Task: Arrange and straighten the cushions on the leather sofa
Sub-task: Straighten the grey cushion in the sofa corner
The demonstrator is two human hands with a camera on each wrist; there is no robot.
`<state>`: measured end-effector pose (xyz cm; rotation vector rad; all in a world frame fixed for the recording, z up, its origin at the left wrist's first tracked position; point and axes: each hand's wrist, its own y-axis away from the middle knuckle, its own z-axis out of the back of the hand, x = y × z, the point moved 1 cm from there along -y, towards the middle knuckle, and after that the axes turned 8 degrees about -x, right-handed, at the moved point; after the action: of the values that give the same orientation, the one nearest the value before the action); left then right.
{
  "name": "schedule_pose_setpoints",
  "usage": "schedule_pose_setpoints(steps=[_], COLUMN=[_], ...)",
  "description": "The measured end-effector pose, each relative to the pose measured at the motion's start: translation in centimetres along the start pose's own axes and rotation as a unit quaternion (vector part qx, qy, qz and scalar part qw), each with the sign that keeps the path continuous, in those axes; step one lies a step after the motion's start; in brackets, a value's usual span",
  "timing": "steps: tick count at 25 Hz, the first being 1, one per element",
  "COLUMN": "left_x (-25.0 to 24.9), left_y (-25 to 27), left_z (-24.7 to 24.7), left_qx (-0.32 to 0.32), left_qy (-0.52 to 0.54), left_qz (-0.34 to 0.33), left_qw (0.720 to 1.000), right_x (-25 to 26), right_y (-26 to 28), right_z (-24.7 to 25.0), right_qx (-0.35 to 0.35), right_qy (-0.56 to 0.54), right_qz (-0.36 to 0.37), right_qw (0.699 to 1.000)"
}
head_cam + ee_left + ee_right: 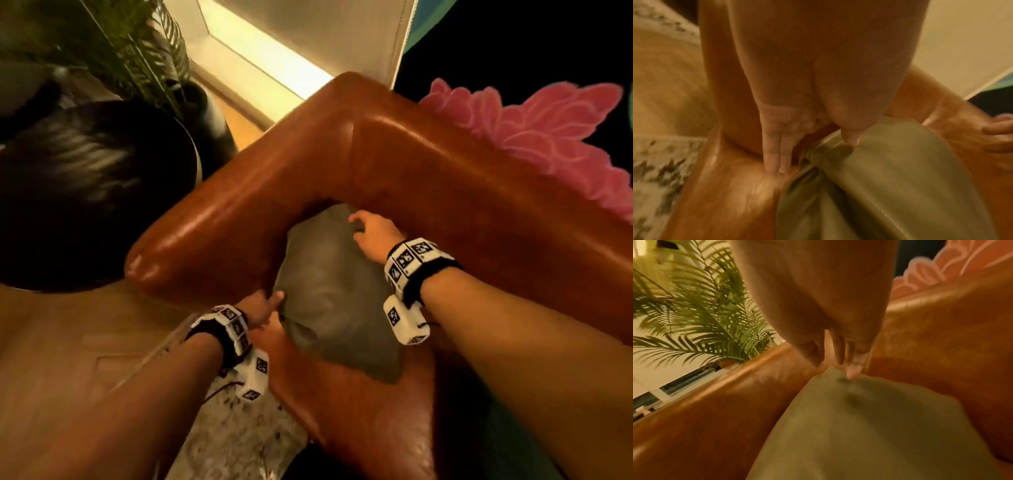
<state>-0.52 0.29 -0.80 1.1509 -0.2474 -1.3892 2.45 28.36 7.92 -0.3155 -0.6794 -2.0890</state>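
The person is settling the grey-green square fabric cushion (335,301) into the corner of the glossy brown leather sofa (445,164), where it is leaning between armrest and backrest with its lower edge on the seat. The right hand (373,236) is pinching the cushion's top corner between thumb and fingers, while the left hand (262,308) is keeping its fingers straight against the leather and pressing its thumb on the near side edge. The cushion is looking placed but creased and askew, so squaring it is probably what is remaining.

No readable text or labels
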Motion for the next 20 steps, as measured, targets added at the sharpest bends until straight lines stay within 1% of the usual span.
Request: schedule_pose_setpoints(steps=[1, 2, 3, 5, 7, 8, 11, 13, 14, 15, 16, 17, 18, 19, 20], left_x=[0.4, 1.7, 2.3, 2.3, 1.2, 0.1, -3.9, -6.5, -7.2, -7.7, -8.2, -8.2, -8.5, -8.7, -9.3], left_y=[-1.2, -3.1, -4.3, -4.6, -3.9, -3.1, -0.3, 1.4, 1.8, 1.5, 1.6, 1.5, 1.3, 1.0, 0.9], left_z=[-0.8, -1.7, -2.3, -2.4, -2.1, -1.8, -0.2, 1.6, 2.5, 3.4, 4.1, 4.3, 4.1, 3.6, 3.1], left_qx=[-0.005, -0.016, -0.022, -0.051, -0.077, -0.092, -0.113, -0.139, -0.154, -0.168, -0.171, -0.17, -0.165, -0.163, -0.162], left_qy=[0.046, 0.095, 0.118, 0.155, 0.156, 0.148, 0.171, 0.188, 0.174, 0.14, 0.085, 0.029, -0.014, -0.043, -0.069], left_qz=[0.017, 0.034, 0.022, -0.003, -0.023, -0.034, -0.078, -0.095, -0.101, -0.107, -0.101, -0.087, -0.076, -0.078, -0.086], left_qw=[0.999, 0.995, 0.992, 0.987, 0.984, 0.984, 0.976, 0.968, 0.967, 0.97, 0.976, 0.981, 0.983, 0.983, 0.981], right_x=[0.2, 0.0, -0.2, -0.2, -0.9, -1.3, -3.5, -4.9, -5.3, -5.3, -5.3, -4.9, -4.7, -4.8, -4.9], right_y=[-2.2, -3.9, -5.5, -7.1, -6.9, -6.4, -4.9, -3.4, -2.6, -2.3, -2.0, -1.6, -1.3, -1.3, -1.1], right_z=[-1.1, -2.5, -4.0, -6.3, -6.6, -5.8, -1.5, 1.5, 2.4, 2.8, 2.5, 1.7, 0.6, -0.5, -1.5], right_qx=[-0.01, -0.017, -0.013, 0.006, -0.019, -0.04, -0.105, -0.127, -0.13, -0.119, -0.086, -0.037, 0.01, 0.041, 0.05], right_qy=[0.002, 0.004, 0.001, 0.019, 0.053, 0.051, -0.046, -0.09, -0.094, -0.095, -0.099, -0.113, -0.148, -0.206, -0.26], right_qz=[-0.011, -0.036, -0.058, -0.083, -0.109, -0.118, -0.148, -0.16, -0.168, -0.179, -0.195, -0.214, -0.237, -0.267, -0.297], right_qw=[1.0, 0.999, 0.998, 0.996, 0.992, 0.991, 0.982, 0.975, 0.973, 0.972, 0.972, 0.969, 0.96, 0.941, 0.917])
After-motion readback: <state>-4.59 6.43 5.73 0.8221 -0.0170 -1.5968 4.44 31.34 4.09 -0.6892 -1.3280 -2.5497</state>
